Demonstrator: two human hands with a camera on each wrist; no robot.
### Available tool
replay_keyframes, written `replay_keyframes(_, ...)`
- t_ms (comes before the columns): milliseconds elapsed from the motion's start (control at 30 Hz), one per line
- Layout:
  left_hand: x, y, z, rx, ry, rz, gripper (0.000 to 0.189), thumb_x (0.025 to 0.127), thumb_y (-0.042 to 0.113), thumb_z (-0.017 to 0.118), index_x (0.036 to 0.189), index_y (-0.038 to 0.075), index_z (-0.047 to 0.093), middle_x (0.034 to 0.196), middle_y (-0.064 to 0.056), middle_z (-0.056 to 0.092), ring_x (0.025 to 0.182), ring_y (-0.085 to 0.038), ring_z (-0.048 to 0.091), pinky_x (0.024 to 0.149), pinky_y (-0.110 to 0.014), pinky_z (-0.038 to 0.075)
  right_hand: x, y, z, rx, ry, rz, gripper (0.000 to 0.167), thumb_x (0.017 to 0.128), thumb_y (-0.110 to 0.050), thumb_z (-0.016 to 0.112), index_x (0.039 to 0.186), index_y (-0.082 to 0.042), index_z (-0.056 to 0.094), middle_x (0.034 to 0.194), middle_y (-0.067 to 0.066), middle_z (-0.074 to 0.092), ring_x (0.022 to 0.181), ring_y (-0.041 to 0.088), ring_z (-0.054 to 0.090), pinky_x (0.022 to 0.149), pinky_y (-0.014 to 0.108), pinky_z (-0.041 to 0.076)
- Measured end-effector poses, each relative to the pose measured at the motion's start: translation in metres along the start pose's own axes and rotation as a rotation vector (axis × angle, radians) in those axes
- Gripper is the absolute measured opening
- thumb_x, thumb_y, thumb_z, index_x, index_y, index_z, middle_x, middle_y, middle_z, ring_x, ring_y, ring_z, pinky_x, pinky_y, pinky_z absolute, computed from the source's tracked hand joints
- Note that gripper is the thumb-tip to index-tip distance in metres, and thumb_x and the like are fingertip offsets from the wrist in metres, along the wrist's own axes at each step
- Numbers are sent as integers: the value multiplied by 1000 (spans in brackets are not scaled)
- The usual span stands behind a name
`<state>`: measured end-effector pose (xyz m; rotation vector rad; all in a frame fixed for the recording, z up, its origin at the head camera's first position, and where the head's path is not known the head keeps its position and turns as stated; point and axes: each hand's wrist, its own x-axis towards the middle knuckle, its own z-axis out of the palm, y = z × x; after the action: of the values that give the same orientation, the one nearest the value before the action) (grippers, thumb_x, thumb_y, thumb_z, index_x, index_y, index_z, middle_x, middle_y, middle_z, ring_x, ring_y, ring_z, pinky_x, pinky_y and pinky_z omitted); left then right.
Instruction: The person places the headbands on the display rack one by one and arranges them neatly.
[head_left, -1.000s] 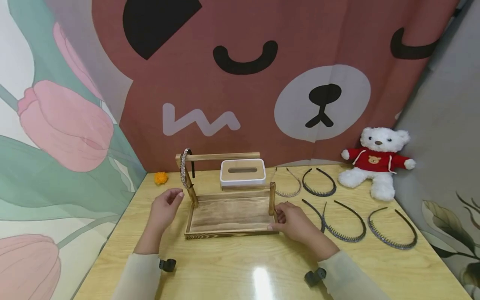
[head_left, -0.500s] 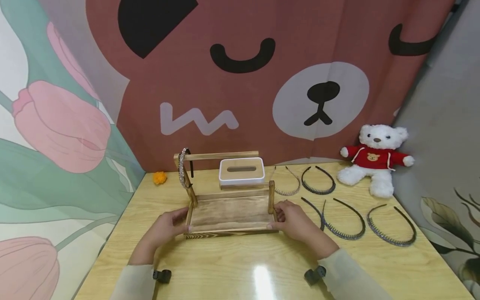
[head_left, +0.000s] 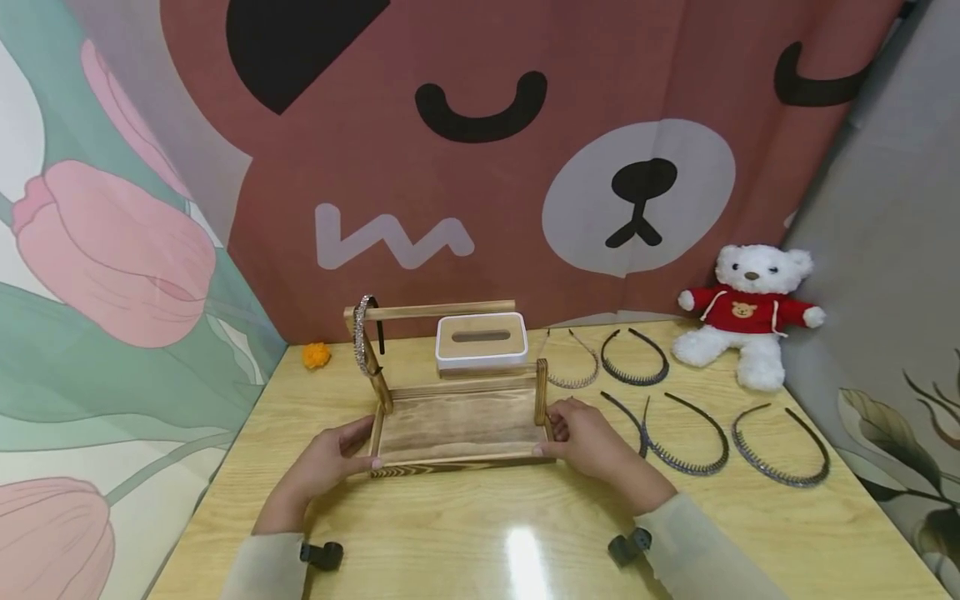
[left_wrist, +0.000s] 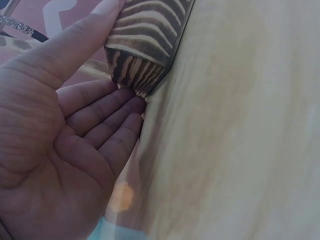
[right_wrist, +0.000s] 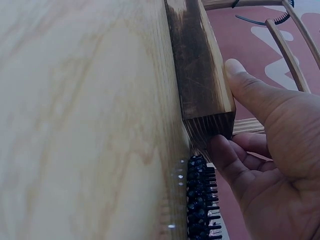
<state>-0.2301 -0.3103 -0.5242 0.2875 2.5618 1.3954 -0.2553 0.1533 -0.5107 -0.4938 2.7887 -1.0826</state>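
Note:
A wooden headband stand (head_left: 463,423) with a shallow tray base sits mid-table; a long bar runs from its tall left post. A sparkly headband (head_left: 360,337) hangs over that bar at its left end. My left hand (head_left: 330,457) grips the left end of the base, thumb on the front corner and fingers along the side. At the right end, my right hand (head_left: 588,437) holds the base the same way, thumb at the front corner below the short post. In the right wrist view a dark beaded headband (right_wrist: 199,200) with comb teeth lies close beside my fingers.
Several toothed headbands, including a black one (head_left: 636,358) and a grey one (head_left: 780,450), lie on the table right of the stand. Behind it is a white-rimmed tissue box (head_left: 482,340). A white teddy bear (head_left: 750,317) sits back right, an orange pompom (head_left: 316,356) back left.
My left hand has come down from beside the hanging headband to grip the base's left end. My right hand has kept its hold; the head view has shifted slightly.

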Motion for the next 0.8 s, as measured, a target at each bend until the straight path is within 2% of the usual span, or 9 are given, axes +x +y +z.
replay_keyframes(167, 1, -5, 1, -25, 5, 4, 88, 97, 24, 86, 166, -4, 40, 171, -23, 42, 156, -43, 46, 126, -52, 42, 0, 0, 0, -4, 3, -3, 60, 91, -30, 92, 135, 2, 68, 109, 3, 68, 96, 13, 63, 85, 32, 60)
replay_keyframes(467, -2, -6, 1, -47, 12, 15, 86, 96, 20, 86, 166, -3, 41, 171, -23, 42, 156, -43, 44, 126, -51, 40, 1, 2, 1, -3, 4, -4, 63, 90, -32, 93, 136, 2, 68, 109, 3, 68, 96, 12, 63, 84, 31, 61)
replay_keyframes(800, -1, -12, 0, -74, 19, 38, 82, 97, 21, 86, 164, -2, 45, 169, -23, 44, 155, -44, 45, 124, -49, 44, 1, 0, 0, -7, 3, -5, 62, 90, -32, 93, 135, 2, 68, 107, 2, 67, 95, 12, 62, 83, 31, 60)
